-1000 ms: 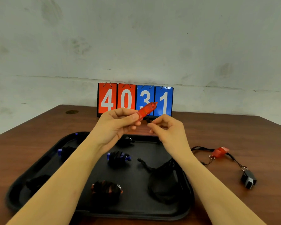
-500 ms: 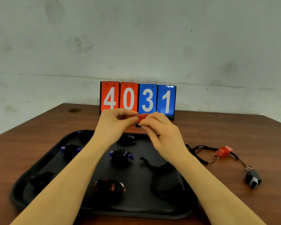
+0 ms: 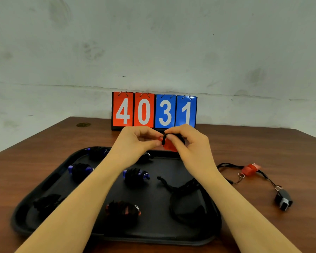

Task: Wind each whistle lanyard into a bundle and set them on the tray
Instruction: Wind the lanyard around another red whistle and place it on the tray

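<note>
Both hands raised together above the far edge of the tray (image 3: 49,181); left hand (image 3: 135,143) curled, thumb and forefinger pinching one end of a red whistle (image 3: 169,146); right hand (image 3: 190,145) curled from the other side, fingertips pinching a black cord (image 3: 164,139) that crosses over the whistle; whistle sits between the two hands, partly hidden by the fingers. Below the right wrist, on the tray, a loose heap of black cord (image 3: 185,199), one end trailing toward the left forearm. Below and around the left forearm, wound bundles on the tray: a blue one (image 3: 136,175) just right of the forearm, another blue one (image 3: 80,170) to its left, a third (image 3: 97,152) near the tray's far left corner, a red one (image 3: 123,210) nearer the body, a dark one (image 3: 46,201) at the near left. Well right of the right hand, off the tray on the wooden table (image 3: 263,143): a second red whistle (image 3: 250,169) and a black whistle (image 3: 283,199), cords unwound and lying apart. Beyond the hands, a flip scoreboard (image 3: 153,111) reading 4031 stands upright at the table's far edge.
</note>
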Available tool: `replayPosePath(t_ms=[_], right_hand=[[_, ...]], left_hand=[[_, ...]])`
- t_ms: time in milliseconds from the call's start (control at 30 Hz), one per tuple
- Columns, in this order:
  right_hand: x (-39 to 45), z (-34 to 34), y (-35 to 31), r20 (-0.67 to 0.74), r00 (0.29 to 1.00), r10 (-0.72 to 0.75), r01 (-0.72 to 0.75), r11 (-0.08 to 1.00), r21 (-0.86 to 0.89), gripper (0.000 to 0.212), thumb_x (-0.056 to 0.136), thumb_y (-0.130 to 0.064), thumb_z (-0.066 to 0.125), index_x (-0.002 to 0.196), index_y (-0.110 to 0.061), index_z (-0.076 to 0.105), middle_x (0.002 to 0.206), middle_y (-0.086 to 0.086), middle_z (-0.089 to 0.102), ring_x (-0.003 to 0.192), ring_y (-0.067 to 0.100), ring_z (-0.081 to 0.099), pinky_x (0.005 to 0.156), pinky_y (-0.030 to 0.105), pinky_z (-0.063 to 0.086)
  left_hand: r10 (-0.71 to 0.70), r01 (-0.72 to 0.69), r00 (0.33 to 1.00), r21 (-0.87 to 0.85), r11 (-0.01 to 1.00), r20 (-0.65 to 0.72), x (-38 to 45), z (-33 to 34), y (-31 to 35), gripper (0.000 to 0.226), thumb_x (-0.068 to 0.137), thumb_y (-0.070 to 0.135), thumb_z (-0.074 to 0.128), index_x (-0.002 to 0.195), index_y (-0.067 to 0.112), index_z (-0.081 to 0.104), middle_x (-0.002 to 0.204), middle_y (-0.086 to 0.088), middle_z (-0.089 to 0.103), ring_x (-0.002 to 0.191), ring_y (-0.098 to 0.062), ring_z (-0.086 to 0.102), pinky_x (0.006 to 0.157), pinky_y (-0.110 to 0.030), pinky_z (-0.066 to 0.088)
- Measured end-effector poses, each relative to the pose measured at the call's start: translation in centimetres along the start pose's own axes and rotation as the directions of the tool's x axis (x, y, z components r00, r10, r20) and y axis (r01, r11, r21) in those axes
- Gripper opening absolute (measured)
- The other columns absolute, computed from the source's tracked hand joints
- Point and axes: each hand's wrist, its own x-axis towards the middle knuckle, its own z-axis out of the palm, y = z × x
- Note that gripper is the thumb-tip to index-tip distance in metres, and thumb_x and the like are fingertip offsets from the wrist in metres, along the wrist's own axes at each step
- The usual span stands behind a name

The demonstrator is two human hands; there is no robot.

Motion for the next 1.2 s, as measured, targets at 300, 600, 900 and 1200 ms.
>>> replayPosePath(t_ms=[300,600,900,1200], right_hand=[[0.7,-1.6,-0.4,-0.008,0.959,0.283,-0.266,0.912,0.313,0.02,0.08,-0.013,0.069,0.076,-0.033,0.067,0.075,-0.021,0.068,0.088,-0.004,0.061,0.077,0.014,0.052],[1.0,-1.6,-0.1,0.136,0.896,0.422,-0.436,0.783,0.444,0.008,0.077,-0.009,0.072,0.077,-0.016,0.075,0.073,-0.001,0.073,0.079,0.013,0.067,0.077,0.025,0.054],[0.2,-0.6,-1.2,0.242,0.936,0.258,-0.334,0.869,0.366,0.011,0.082,-0.01,0.067,0.075,-0.016,0.072,0.066,-0.005,0.068,0.075,0.005,0.065,0.075,0.016,0.051],[0.2,-0.7,-1.9,0.336,0.921,0.195,-0.349,0.795,0.497,0.009,0.076,-0.025,0.069,0.07,-0.022,0.074,0.064,0.0,0.067,0.081,0.033,0.064,0.066,0.017,0.046]], left_hand=[[0.018,-0.023,0.996,0.064,0.998,0.087,-0.3,-0.1,0.5,0.02,0.076,0.012,0.071,0.081,0.031,0.07,0.081,0.016,0.071,0.086,0.003,0.064,0.077,-0.012,0.051],[0.005,0.0,1.0,-0.276,0.961,0.016,-0.5,-0.1,1.0,0.022,0.074,-0.004,0.067,0.084,0.015,0.071,0.079,0.0,0.074,0.077,-0.014,0.071,0.072,-0.021,0.056],[-0.124,0.06,0.982,-0.391,0.918,-0.141,-0.1,-0.1,0.6,0.017,0.075,0.001,0.066,0.088,0.012,0.069,0.075,-0.002,0.073,0.073,-0.015,0.07,0.073,-0.026,0.058],[-0.146,0.076,0.959,-0.274,0.959,-0.243,0.4,-0.3,0.2,0.014,0.079,0.003,0.067,0.089,0.013,0.066,0.079,-0.004,0.07,0.064,-0.006,0.067,0.066,-0.017,0.055]])
